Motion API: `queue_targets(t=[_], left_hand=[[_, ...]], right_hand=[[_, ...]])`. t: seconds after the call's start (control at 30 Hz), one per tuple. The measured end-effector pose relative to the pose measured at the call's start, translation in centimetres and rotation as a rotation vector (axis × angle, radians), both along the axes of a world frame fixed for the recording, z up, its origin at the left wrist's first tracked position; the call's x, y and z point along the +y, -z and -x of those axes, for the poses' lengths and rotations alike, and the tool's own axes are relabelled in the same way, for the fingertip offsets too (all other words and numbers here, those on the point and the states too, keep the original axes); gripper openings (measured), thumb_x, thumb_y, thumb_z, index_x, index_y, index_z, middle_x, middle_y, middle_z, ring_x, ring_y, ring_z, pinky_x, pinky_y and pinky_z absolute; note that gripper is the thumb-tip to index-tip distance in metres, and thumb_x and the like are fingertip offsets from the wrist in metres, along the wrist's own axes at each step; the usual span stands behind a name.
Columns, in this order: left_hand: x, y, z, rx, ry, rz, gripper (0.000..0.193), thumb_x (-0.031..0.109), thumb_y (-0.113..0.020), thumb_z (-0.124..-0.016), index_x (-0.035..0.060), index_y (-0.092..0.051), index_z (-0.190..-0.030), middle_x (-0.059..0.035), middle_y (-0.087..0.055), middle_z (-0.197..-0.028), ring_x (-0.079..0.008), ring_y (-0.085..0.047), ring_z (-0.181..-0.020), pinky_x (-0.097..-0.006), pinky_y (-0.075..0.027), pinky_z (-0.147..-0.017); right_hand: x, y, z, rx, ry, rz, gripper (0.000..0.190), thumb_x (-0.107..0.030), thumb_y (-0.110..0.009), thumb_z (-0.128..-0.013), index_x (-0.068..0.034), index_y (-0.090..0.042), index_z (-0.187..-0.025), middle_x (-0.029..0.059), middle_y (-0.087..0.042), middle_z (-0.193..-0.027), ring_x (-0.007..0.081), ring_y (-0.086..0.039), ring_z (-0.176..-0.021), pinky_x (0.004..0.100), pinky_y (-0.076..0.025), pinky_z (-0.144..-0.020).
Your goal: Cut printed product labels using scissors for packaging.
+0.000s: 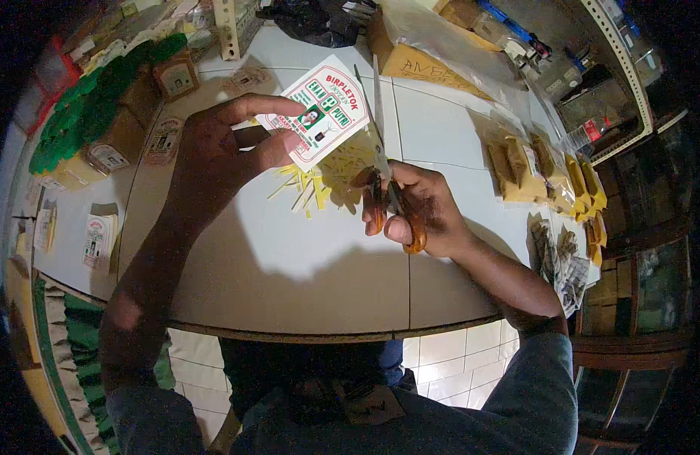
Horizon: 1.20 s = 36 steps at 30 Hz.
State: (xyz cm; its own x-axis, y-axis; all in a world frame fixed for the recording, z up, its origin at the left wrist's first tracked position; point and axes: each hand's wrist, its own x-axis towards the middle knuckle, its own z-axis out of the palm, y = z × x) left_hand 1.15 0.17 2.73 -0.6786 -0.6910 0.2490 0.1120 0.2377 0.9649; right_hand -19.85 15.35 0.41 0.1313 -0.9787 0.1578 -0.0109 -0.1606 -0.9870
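My left hand (242, 131) pinches a printed paper label (338, 128) between thumb and fingers, tilted above the table. The label has a rounded, partly trimmed top and bears red and green print with a small portrait. My right hand (418, 210) holds scissors (379, 148) with orange-brown handles, fingers and thumb in the loops. Their blades point away from me, slightly apart, along the label's right edge. Below the label, thin yellow and white paper strips (310, 190) lie heaped on the white tabletop (327, 296).
At the left stand a stack of labels (100, 236) and packages with green tops (108, 122). Filled clear packets (520, 170) line the right side, near crumpled printed cloth or paper (569, 273). A brown carton (424, 68) and a black plastic bag (321, 23) are at the back.
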Motion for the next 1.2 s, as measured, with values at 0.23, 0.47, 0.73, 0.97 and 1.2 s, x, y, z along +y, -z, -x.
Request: queue_targets(t=[0.23,0.47,0.73,0.97,1.2], left_hand=[[0.12,-0.10,-0.08,0.012,-0.005,0.010,0.036,0.016,-0.073,-0.075,0.0008,-0.063,-0.106,-0.0115,-0.067,-0.090,-0.0153,-0.065,-0.079,-0.0268,-0.054,-0.071],[0.33,-0.21,0.01,0.024,0.003,-0.005,0.035,0.015,-0.071,-0.076,0.0008,-0.062,-0.107,-0.0112,-0.067,-0.089,-0.0140,-0.064,-0.078,-0.0256,-0.053,-0.071],[0.41,-0.85,-0.22,-0.024,0.024,0.027,0.025,0.002,-0.064,-0.080,-0.0011,-0.061,-0.105,-0.0121,-0.063,-0.101,-0.0168,-0.065,-0.088,-0.0256,-0.055,-0.074],[0.54,-0.84,-0.29,-0.015,0.039,0.026,0.025,0.003,-0.063,-0.082,-0.0014,-0.061,-0.106,-0.0116,-0.063,-0.102,-0.0175,-0.064,-0.092,-0.0263,-0.055,-0.077],[0.30,-0.64,-0.38,-0.051,0.024,0.010,0.026,0.004,-0.063,-0.082,-0.0013,-0.060,-0.107,-0.0111,-0.063,-0.104,-0.0182,-0.064,-0.093,-0.0270,-0.055,-0.078]], right_hand=[[0.17,-0.23,-0.03,0.032,0.007,-0.055,0.044,-0.010,-0.077,-0.073,0.000,-0.055,-0.110,0.0037,-0.059,-0.085,0.0107,-0.058,-0.080,0.0263,-0.047,-0.076],[0.11,-0.06,-0.28,0.072,0.047,-0.041,0.052,-0.023,-0.077,-0.073,0.003,-0.054,-0.110,0.0052,-0.059,-0.084,0.0112,-0.058,-0.076,0.0256,-0.047,-0.071],[0.06,0.00,-0.19,0.062,0.044,-0.038,0.041,-0.010,-0.079,-0.071,0.001,-0.057,-0.104,0.0027,-0.059,-0.080,0.0090,-0.057,-0.074,0.0245,-0.045,-0.070],[-0.01,-0.05,-0.24,0.124,0.051,0.023,0.040,-0.009,-0.078,-0.071,0.001,-0.057,-0.104,0.0039,-0.060,-0.079,0.0094,-0.057,-0.073,0.0270,-0.044,-0.073],[0.11,-0.02,-0.47,0.079,0.064,0.016,0.040,-0.009,-0.077,-0.072,0.001,-0.057,-0.105,0.0031,-0.059,-0.079,0.0085,-0.056,-0.075,0.0251,-0.044,-0.071]])
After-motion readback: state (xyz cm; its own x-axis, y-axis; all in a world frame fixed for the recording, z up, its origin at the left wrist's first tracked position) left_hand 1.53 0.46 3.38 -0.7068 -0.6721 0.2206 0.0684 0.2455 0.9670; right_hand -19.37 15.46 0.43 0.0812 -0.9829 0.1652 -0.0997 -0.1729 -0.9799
